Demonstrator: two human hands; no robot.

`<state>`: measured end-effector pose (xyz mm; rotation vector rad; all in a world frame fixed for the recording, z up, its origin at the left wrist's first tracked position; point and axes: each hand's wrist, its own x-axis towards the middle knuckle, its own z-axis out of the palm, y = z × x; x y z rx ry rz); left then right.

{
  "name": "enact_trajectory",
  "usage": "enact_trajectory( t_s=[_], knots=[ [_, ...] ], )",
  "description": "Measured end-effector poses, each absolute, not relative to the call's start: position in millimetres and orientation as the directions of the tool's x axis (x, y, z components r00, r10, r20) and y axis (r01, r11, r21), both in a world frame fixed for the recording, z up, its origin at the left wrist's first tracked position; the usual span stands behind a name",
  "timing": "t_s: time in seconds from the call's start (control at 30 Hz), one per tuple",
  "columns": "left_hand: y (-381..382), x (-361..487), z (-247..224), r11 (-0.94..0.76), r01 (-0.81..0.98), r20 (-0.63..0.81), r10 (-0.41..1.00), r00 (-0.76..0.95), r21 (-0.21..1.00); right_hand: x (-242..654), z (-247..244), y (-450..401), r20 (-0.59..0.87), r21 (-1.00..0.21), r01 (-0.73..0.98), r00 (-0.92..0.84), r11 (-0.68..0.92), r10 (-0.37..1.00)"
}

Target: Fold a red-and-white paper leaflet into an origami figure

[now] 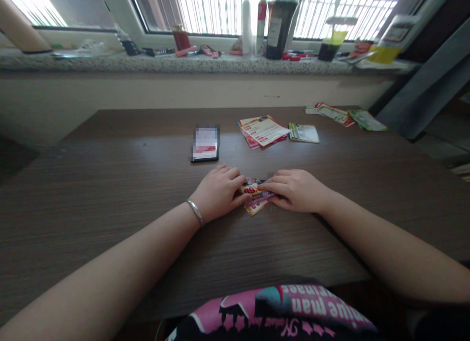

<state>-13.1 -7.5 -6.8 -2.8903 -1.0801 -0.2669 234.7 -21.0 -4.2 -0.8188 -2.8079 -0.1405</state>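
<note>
A colourful printed paper flyer [256, 199], partly folded with one corner pointing toward me, lies on the brown wooden table [110, 194]. My left hand [222, 193] closes on its left edge, thumb along the near side and fingers on top. From the other side, my right hand [298, 190] grips the flyer's right edge between fingers and thumb. The fingertips of both hands cover parts of the paper. A silver bracelet [196, 212] circles my left wrist.
Beyond my hands lie a phone [204, 144], a stack of printed flyers [264, 130] and a small green-white packet of papers [304, 133]. Folded papers [334, 114] rest at the far right. Bottles, including a dark one [279, 30], line the granite windowsill [147, 64].
</note>
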Motion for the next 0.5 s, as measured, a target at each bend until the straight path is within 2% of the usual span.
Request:
enact_trajectory(
  t_s=[0.3, 0.5],
  knots=[
    [-10.9, -16.6, -7.5, -0.748, 0.663, 0.165, 0.658, 0.735, 0.035, 235.5, -5.4, -19.3, 0.259, -0.066, 0.634, -0.735, 0.771, 0.627],
    [-14.6, -12.9, -8.0, -0.672, 0.735, 0.170, 0.737, 0.654, 0.087, 234.9, -7.9, -19.0, 0.309, -0.053, 0.701, -0.666, 0.711, 0.679]
  ],
)
